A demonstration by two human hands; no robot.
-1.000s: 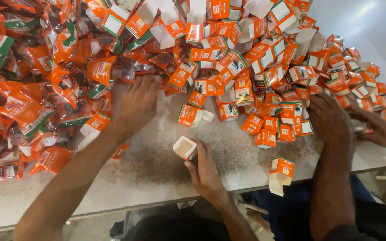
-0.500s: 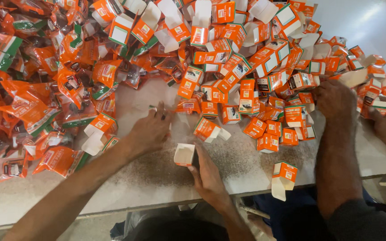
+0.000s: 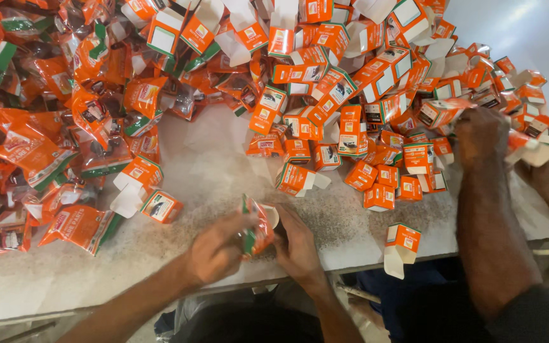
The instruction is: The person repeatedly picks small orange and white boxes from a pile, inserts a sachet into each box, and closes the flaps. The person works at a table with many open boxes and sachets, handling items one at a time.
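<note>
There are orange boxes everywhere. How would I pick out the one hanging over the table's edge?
Start at the table and follow its near edge rightward, past the wearer's right hand, toward the co-worker's arm. Just before that arm sits the box, alone, away from the pile. Its open white flap hangs down past the edge, unlike any other box.

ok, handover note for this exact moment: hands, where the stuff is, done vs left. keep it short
Left hand: grips an orange plastic packet, its end at the mouth of a small carton.
Right hand: holds that small open carton against the packet.
Packet is not fully in; carton flap not closed.
Supplies: loose packets heaped at the left of the table; orange cartons piled across the top and right.
One open carton sits at the table's near edge.
A co-worker's hands work in the carton pile at the right.
Left: seat the packet, close the carton. Many cartons lie with flaps open.
</note>
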